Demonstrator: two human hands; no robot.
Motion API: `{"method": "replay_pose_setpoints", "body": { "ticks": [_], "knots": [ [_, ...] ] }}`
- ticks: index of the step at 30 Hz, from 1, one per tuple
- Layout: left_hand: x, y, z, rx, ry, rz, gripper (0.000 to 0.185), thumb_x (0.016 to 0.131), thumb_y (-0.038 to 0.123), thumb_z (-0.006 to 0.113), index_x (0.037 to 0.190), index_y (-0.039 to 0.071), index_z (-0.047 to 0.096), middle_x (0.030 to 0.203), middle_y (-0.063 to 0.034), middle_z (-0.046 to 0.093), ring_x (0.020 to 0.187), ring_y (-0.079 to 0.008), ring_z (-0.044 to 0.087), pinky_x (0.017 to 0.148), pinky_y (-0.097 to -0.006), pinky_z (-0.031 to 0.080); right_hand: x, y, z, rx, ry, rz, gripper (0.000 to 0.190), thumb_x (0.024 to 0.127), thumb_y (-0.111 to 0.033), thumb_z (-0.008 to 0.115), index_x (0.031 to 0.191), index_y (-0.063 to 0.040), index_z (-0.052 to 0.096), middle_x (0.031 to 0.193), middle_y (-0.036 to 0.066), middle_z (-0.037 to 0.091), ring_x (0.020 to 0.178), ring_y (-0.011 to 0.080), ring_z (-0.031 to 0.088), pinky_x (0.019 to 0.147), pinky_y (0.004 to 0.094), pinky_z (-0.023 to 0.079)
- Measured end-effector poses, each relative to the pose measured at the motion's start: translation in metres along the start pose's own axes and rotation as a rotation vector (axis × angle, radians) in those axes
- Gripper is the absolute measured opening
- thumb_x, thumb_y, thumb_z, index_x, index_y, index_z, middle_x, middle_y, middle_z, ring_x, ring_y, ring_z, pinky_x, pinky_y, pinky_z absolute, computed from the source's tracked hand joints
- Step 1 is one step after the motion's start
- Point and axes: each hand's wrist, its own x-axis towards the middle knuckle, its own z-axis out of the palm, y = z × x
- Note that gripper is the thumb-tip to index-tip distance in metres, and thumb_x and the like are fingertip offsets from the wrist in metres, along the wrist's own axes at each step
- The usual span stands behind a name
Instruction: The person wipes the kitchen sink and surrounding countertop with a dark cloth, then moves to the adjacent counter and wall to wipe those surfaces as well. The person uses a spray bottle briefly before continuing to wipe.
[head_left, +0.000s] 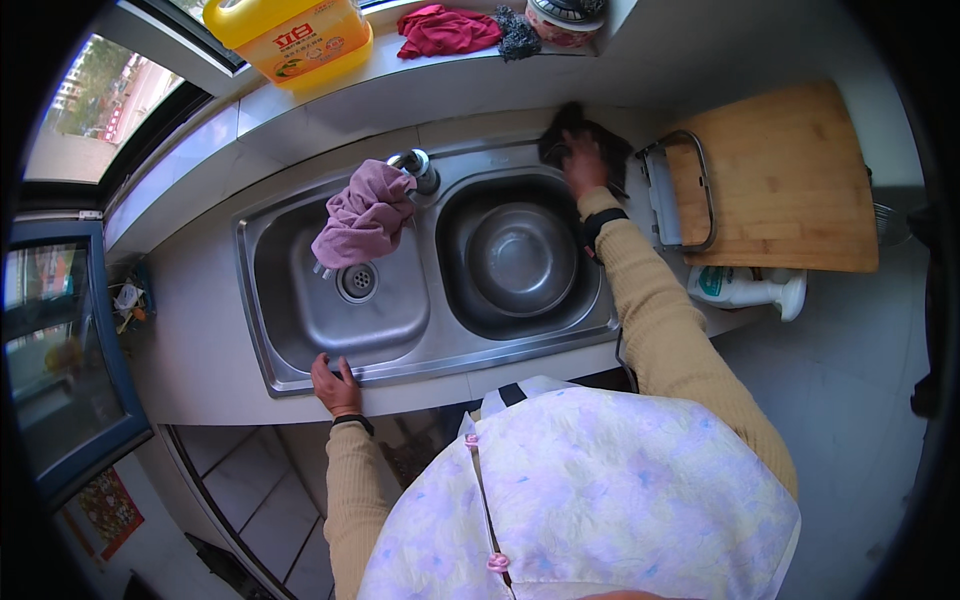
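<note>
My right hand (584, 166) is on a dark brown cloth (611, 146) at the back right corner of a stainless steel double sink (442, 356); the fingertips are blurred against it. On the front rim of the left basin rests my left hand (335, 386), empty, with thumb and fingers apart. A mauve cloth (364, 217) hangs over the faucet (421, 171) and hides most of its spout. Below the cloth shows the drain strainer (358, 281) of the left basin. A round metal basin (523, 259) sits inside the right sink bowl.
Right of the sink, a metal rack (705, 191) holds a wooden cutting board (780, 176), with a white spray bottle (742, 289) nearby. The window ledge bears a yellow detergent jug (300, 45), a red cloth (446, 31), a steel scourer (517, 34) and a lidded jar (564, 22). An open window sash (67, 360) stands left.
</note>
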Motion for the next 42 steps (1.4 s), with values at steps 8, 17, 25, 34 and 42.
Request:
{"method": "replay_pose_setpoints", "body": {
  "ticks": [8, 17, 25, 34, 42],
  "knots": [
    [0.002, 0.002, -0.002, -0.008, -0.005, -0.012, 0.031, 0.088, 0.022, 0.057, 0.108, 0.000, 0.052, 0.100, -0.0171, 0.057, 0.094, -0.0346, 0.055, 0.083, -0.0422, 0.044, 0.016, -0.108, 0.068, 0.193, -0.053, -0.333, 0.046, 0.077, -0.005, 0.053, 0.122, -0.011, 0.057, 0.130, 0.022, 0.049, 0.128, 0.0372, 0.039, 0.108, 0.0454, 0.030],
    [0.000, 0.001, 0.000, -0.002, 0.009, -0.007, 0.031, 0.087, 0.022, 0.057, 0.109, 0.000, 0.052, 0.100, -0.0169, 0.057, 0.094, -0.0344, 0.055, 0.083, -0.0413, 0.044, 0.029, 0.019, -0.007, -0.073, -0.008, 0.011, 0.039, 0.090, -0.023, 0.048, 0.127, -0.014, 0.054, 0.135, 0.023, 0.042, 0.123, 0.0401, 0.041, 0.102, 0.0473, 0.035],
    [0.001, 0.001, -0.002, 0.006, -0.014, 0.000, 0.031, 0.088, 0.023, 0.056, 0.108, 0.000, 0.052, 0.098, -0.0166, 0.057, 0.093, -0.0342, 0.055, 0.082, -0.0413, 0.044, 0.012, -0.140, 0.100, 0.190, -0.057, -0.391, 0.049, 0.078, -0.007, 0.057, 0.127, -0.012, 0.053, 0.139, 0.022, 0.040, 0.129, 0.0407, 0.037, 0.109, 0.0485, 0.027],
    [0.002, 0.004, -0.002, -0.014, 0.000, -0.010, 0.030, 0.088, 0.022, 0.057, 0.108, 0.000, 0.052, 0.099, -0.0165, 0.057, 0.093, -0.0343, 0.055, 0.082, -0.0414, 0.044, 0.013, -0.023, 0.010, 0.002, 0.045, -0.105, 0.044, 0.084, -0.002, 0.041, 0.125, -0.010, 0.055, 0.135, 0.023, 0.044, 0.126, 0.0402, 0.040, 0.106, 0.0437, 0.033],
    [0.000, 0.002, -0.002, -0.017, 0.003, -0.007, 0.030, 0.088, 0.022, 0.057, 0.108, 0.000, 0.052, 0.100, -0.0168, 0.057, 0.094, -0.0347, 0.055, 0.082, -0.0417, 0.044, -0.038, -0.126, 0.080, 0.220, -0.028, -0.322, 0.044, 0.077, 0.000, 0.049, 0.119, -0.008, 0.058, 0.134, 0.020, 0.046, 0.128, 0.0367, 0.039, 0.108, 0.0449, 0.031]
  ]
}}
